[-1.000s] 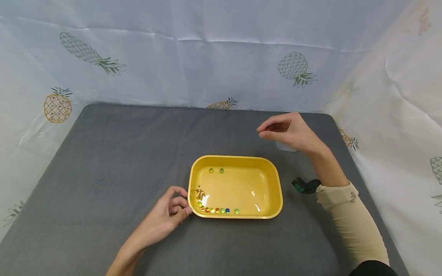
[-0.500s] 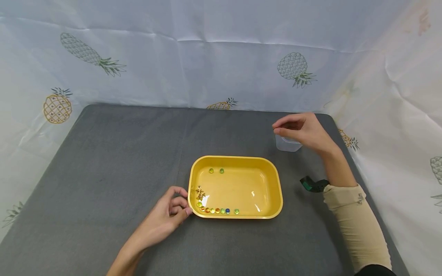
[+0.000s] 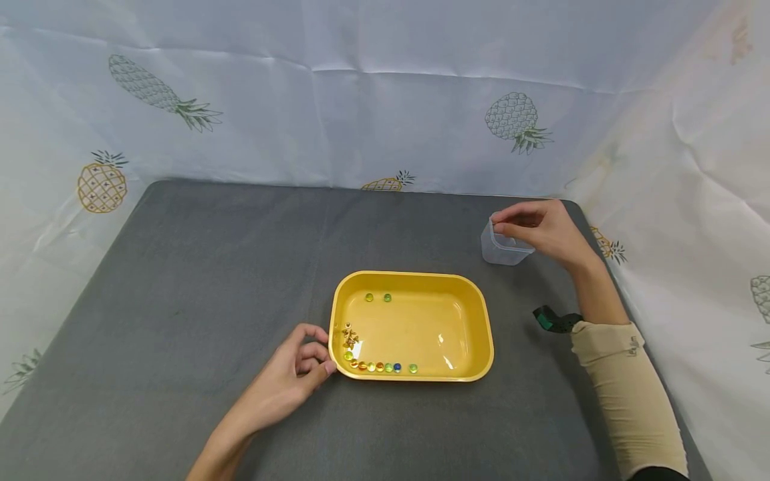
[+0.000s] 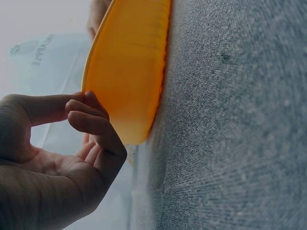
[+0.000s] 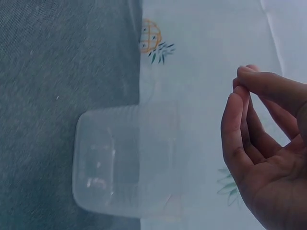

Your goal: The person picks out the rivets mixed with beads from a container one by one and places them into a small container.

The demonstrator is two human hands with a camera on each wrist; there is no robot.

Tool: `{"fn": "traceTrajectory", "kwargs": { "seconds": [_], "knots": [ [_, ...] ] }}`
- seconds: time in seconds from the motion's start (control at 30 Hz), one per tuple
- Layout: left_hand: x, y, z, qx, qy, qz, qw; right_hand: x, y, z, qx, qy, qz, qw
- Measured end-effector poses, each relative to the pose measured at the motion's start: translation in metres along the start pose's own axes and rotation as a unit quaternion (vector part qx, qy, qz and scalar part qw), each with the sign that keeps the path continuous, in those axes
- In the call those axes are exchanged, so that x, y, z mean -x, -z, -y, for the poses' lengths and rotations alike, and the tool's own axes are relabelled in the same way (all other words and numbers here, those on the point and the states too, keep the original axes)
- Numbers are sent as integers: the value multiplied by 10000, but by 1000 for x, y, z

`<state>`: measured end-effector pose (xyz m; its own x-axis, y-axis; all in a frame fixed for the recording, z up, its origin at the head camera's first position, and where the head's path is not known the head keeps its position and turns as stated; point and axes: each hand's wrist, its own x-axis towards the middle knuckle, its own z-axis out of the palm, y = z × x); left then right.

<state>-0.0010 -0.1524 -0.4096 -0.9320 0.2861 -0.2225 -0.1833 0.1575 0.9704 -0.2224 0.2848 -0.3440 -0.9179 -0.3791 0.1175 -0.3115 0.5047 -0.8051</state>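
Observation:
My left hand (image 3: 287, 382) grips the near left corner of a shallow yellow tray (image 3: 415, 324). In the left wrist view its thumb and a finger pinch the tray's rim (image 4: 86, 72). Inside the tray lie several glass marbles (image 3: 379, 367) along the near edge, a few gold star-shaped pieces (image 3: 349, 339) at the left, and two greenish marbles (image 3: 378, 297) near the far side. Over a clear plastic container (image 3: 502, 254) hovers my right hand (image 3: 544, 230), thumb and fingertips brought together. Whether something small sits between those fingertips (image 5: 238, 98) I cannot tell.
Dark grey cloth (image 3: 210, 280) covers the table. A white curtain (image 3: 337, 100) printed with pineapples hangs behind and at both sides. A black and green wrist camera (image 3: 553, 321) juts from the right wrist, beside the tan sleeve (image 3: 625, 394).
My right hand has moved right from beyond the tray to above the clear container, which now shows more fully. The left hand and the tray have stayed in place.

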Motion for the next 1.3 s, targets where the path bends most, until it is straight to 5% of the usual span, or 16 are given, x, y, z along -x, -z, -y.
{"fn": "traceTrajectory", "kwargs": {
  "seconds": [0.57,1.3],
  "knots": [
    [0,-1,1,22,-5,0,10000,0,5,-30,450,-301,-161,9984],
    [1,1,0,-271,-200,-74,9994,-6,7,-43,1232,-31,41,9924]
  ]
}}
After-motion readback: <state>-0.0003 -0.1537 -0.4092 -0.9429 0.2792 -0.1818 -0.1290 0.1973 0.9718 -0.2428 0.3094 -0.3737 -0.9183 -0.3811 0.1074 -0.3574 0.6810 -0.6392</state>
